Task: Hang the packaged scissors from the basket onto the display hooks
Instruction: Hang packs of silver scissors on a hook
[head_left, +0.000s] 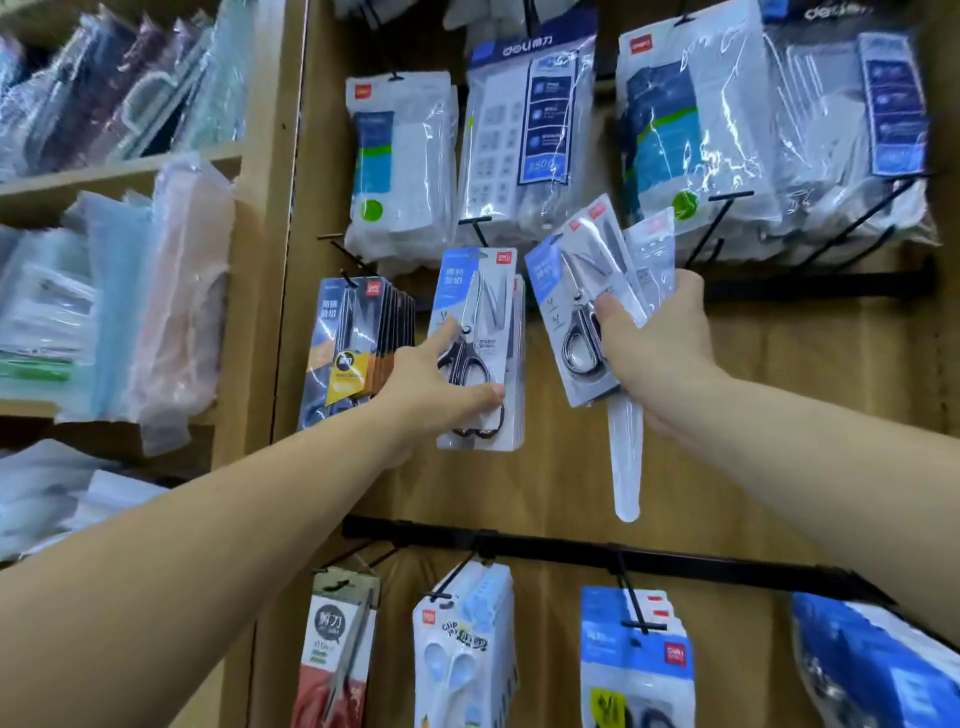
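My left hand (434, 387) grips a white-and-blue scissors package (483, 312) by its lower half, index finger and thumb laid across the front. That package sits upright against others under a black display hook (475, 228). My right hand (660, 348) holds a fanned bunch of several scissors packages (576, 291) just to the right, thumb pressed on the front one. A clear plastic blade sleeve (626, 462) hangs down below that hand. The basket is out of view.
Dark scissors packs (358, 332) hang left of my left hand. Bagged power strips (524, 135) fill the hooks above. Bare hooks (722, 218) jut out at the upper right. A lower black rail (571, 551) carries more packs. Wooden shelves (130, 171) with wrapped goods stand left.
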